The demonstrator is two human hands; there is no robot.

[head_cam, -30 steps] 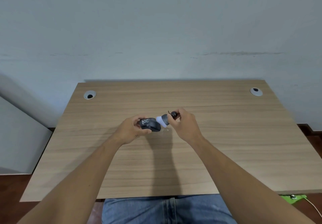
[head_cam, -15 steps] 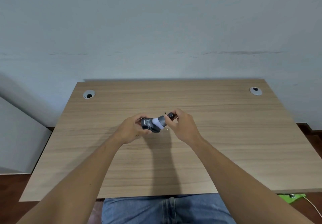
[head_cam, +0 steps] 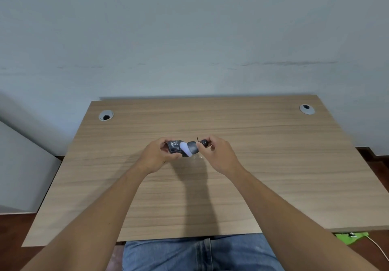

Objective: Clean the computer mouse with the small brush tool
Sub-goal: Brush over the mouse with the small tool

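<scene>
Looking from the head camera, which is the only view, both hands meet above the middle of a wooden desk (head_cam: 273, 176). The left hand (head_cam: 156, 157) is closed around a dark computer mouse (head_cam: 173, 147); the fingers curl over its far side and the thumb presses on the near side, so the mouse is lifted from the desk and turned, with a printed label visible on the surface that faces the camera. The right hand (head_cam: 219, 156) pinches the small brush tool (head_cam: 192, 148) between the thumb and the first fingers, at its dark round end (head_cam: 204, 143). This tool has a grey body and a pale, whitish head, and the pale head touches the right part of the mouse. A thin black piece (head_cam: 197, 139) stands up from the tool beside the fingertips; I cannot tell what it is. Under the hands a dark shadow falls on the desk towards the person.

On the desk, two round grey cable holes sit near the far corners, one on the left (head_cam: 106, 115) and one on the right (head_cam: 307, 109). Behind the desk is a plain pale wall (head_cam: 189, 39). At the lower edge, blue jeans (head_cam: 200, 256) are visible, and on the floor to the right lies a green object (head_cam: 351, 237) with a white cable (head_cam: 379, 249).
</scene>
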